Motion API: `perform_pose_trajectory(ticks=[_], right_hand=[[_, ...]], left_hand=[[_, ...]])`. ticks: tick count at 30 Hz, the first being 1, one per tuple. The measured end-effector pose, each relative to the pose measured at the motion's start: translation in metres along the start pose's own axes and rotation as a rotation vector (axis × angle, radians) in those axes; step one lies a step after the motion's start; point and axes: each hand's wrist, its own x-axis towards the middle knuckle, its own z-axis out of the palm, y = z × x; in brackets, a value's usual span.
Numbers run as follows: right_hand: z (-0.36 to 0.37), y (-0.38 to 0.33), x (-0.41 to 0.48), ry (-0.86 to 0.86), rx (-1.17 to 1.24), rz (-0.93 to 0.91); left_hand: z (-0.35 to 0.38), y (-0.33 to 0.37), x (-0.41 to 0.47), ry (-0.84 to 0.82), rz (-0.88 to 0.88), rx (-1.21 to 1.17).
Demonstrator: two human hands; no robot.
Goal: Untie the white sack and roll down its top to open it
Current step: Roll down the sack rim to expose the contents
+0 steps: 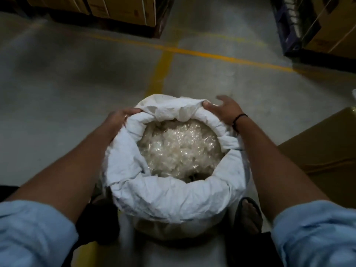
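- Head view: the white sack [173, 193] stands open on the concrete floor [67, 83], top rolled into a thick cuff (clear plastic inside).
- Left hand [120, 118] grips the far-left rim, fingers curled.
- Right hand [223, 110] pinches the far-right rim, remaining fingers spread.

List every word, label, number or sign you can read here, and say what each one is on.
None can be read.
Cardboard boxes at top left: faint dark print marks, too blurred to read.
Cardboard boxes at top right: a small dark mark, too blurred to read.
White sack: no print visible.
Brown box at right: no print visible.
Yellow lines on the floor: plain painted markings, no lettering.
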Motion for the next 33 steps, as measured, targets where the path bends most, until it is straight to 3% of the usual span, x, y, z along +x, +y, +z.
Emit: perform_pose_trajectory(ticks=[4,7,9,12,14,16,19,22,24,27,29,31,33], right_hand=[[-0.012,-0.009,-0.032,0.367,-0.251,0.047],[-0.003,-0.004,-0.08,0.604,-0.266,0.118],[0.012,0.006,-0.112,0.641,-0.253,0.241],[0.039,0.025,-0.155,0.516,-0.111,0.52],[0.049,0.036,-0.177,0.456,0.118,0.607],[0.039,0.049,-0.186,0.443,0.253,0.575],[0.002,0.062,-0.187,0.266,0.331,0.536],[-0.005,0.069,-0.194,0.243,0.372,0.397],[0.01,0.077,-0.191,0.229,0.379,0.429],[0.013,0.072,-0.178,0.171,0.371,0.528],[0.002,0.065,-0.162,0.459,0.2,0.584],[-0.004,0.044,-0.16,0.668,0.139,0.408],[0.003,0.026,-0.149,0.695,0.022,0.259]], left_hand=[[0.01,0.009,-0.041,0.681,0.358,0.788],[0.021,-0.001,-0.089,0.86,0.45,0.966],[0.03,-0.019,-0.116,0.826,0.271,0.962],[0.039,-0.059,-0.144,0.675,0.002,0.801],[0.039,-0.085,-0.16,0.645,0.041,0.653],[0.024,-0.09,-0.167,0.625,0.081,0.291],[-0.009,-0.072,-0.168,0.33,0.036,-0.477],[-0.019,-0.08,-0.178,0.18,-0.031,-0.636],[-0.016,-0.091,-0.182,0.144,-0.131,-0.665],[-0.011,-0.078,-0.165,0.159,-0.298,-0.436],[-0.01,-0.057,-0.147,0.386,-0.281,0.013],[-0.006,-0.04,-0.135,0.764,-0.021,0.468],[0.01,-0.027,-0.131,0.847,0.449,0.69]])
